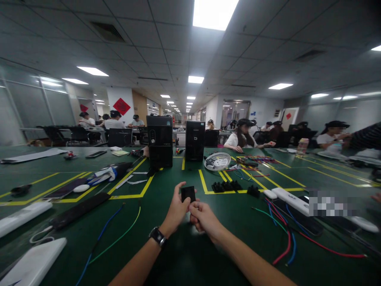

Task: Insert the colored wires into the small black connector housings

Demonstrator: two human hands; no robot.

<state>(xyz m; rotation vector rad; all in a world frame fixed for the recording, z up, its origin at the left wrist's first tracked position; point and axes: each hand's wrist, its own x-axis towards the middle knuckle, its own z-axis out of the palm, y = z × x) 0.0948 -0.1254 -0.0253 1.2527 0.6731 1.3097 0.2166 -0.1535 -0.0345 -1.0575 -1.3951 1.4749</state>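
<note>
My left hand (177,207), with a watch on its wrist, grips a small black square block (188,193) by its sides, thumb in front. The block is held up above the green table. My right hand (205,219) is closed in a pinch at the block's lower right edge, against my left thumb. What lies between its fingertips is hidden. Several black plastic parts (226,186) lie beyond my hands, to the right. Loose red, blue and green wires (288,242) are on the right, and a blue wire (102,229) and a green wire (119,237) on the left.
Two black computer towers (195,141) stand upright ahead. A white round basket (216,161) sits to their right, near tangled wires (258,160). White power strips (293,200), a dark pouch (80,209) and a white box-like device (37,264) flank me. A person (242,137) sits across the table.
</note>
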